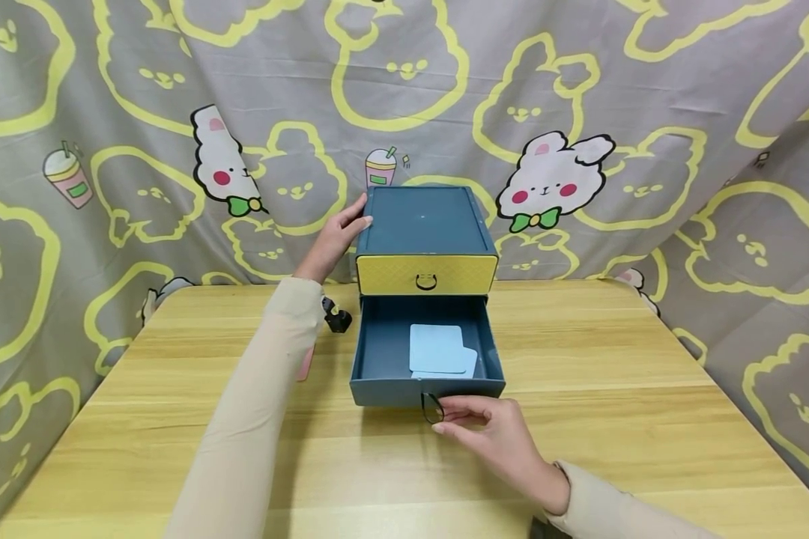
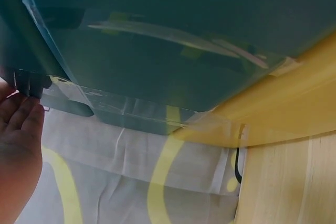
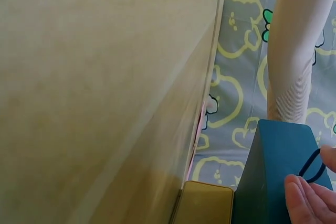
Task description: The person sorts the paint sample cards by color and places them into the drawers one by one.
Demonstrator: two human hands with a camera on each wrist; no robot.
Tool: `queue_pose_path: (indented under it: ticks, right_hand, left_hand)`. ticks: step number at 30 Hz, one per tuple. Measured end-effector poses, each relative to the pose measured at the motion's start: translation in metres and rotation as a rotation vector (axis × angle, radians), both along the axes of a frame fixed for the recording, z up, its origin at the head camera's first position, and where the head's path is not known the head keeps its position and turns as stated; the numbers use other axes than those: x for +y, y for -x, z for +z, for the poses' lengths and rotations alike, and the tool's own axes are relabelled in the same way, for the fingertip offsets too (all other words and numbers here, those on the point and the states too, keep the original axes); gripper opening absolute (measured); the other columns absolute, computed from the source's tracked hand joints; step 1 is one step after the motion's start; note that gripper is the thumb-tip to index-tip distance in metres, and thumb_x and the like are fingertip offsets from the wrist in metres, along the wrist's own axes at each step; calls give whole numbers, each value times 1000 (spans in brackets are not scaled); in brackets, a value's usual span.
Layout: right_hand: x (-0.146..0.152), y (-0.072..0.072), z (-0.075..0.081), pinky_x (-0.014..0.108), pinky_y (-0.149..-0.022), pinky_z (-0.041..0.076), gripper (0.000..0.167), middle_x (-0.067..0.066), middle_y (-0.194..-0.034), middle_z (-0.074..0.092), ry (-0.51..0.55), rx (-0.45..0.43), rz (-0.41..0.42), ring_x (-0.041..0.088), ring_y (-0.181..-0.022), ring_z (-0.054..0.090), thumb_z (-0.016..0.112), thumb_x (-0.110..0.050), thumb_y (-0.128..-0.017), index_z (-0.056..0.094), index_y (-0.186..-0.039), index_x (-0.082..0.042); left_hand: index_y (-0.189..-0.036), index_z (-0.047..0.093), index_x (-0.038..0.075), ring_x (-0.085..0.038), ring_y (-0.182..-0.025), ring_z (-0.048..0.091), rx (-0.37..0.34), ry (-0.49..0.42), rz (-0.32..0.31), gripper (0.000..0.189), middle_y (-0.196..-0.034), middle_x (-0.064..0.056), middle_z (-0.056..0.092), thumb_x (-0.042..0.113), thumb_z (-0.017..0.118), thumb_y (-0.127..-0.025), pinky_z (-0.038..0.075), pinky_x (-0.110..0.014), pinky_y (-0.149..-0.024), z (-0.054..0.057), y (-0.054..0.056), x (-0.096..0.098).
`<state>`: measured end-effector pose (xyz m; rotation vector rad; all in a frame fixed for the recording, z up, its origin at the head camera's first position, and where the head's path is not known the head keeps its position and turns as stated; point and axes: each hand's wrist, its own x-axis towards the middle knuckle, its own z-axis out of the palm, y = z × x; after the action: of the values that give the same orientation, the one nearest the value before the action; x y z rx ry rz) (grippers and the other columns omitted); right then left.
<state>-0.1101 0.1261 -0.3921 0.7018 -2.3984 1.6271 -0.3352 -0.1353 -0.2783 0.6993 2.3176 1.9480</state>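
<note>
A dark blue two-tier drawer box (image 1: 421, 221) stands near the back of the table. Its yellow upper drawer (image 1: 391, 278) is closed, while the blue lower drawer (image 1: 386, 393) is pulled out toward me. Light blue cards (image 1: 437, 348) lie overlapping inside the lower drawer. My right hand (image 1: 497, 436) pinches that drawer's black loop handle (image 3: 310, 162) between thumb and fingers. At the box's upper left edge, toward the back, my left hand (image 1: 333, 241) holds on; the left wrist view shows its fingers (image 2: 23, 116) at the rim.
A small black object (image 1: 338, 318) sits on the wooden table (image 1: 613, 374), left of the box. Partly behind the left sleeve lies a pink strip (image 1: 305, 365). A patterned curtain (image 1: 438, 153) hangs close behind the box. Something dark (image 1: 544, 528) shows by the right sleeve.
</note>
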Motion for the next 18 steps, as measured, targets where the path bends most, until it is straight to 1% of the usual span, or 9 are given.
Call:
queue_pose_path:
  ticks: [5,8,11,15,18]
  right_hand:
    - [-1,5,2,27,-68,56,27,15,-88,72,-15,18,12,8,-75,69,77,-12,-77,71,-97,4]
    - [-2,11,4,27,-69,56,25,14,-88,72,-22,16,8,9,-76,69,77,-12,-78,72,-97,3]
    - [-4,18,7,26,-69,56,24,11,-87,72,-25,6,-6,11,-77,69,76,-13,-79,72,-97,2]
    - [-5,29,7,23,-71,55,25,8,-88,72,-12,-3,-38,12,-78,68,76,-13,-79,72,-99,1]
    - [-4,37,5,23,-71,55,24,6,-87,73,-3,-8,-84,11,-77,67,76,-12,-79,73,-99,0]
  left_hand:
    - [-151,17,8,-13,-144,11,9,-9,3,65,-159,-1,10,24,49,-98,18,-34,-115,1,0,0]
    - [-151,17,7,-13,-144,11,13,-17,5,64,-159,-3,9,23,49,-98,18,-33,-115,1,1,0]
    - [-151,16,7,-13,-144,11,14,-17,0,65,-159,-2,9,24,49,-98,18,-33,-115,0,2,-1]
    - [-151,17,8,-13,-144,11,19,-22,-5,65,-159,-2,10,25,50,-98,18,-33,-115,-2,2,-1]
    - [-151,17,8,-13,-144,11,14,-20,-5,64,-159,-3,10,25,50,-98,18,-34,-115,-2,0,0]
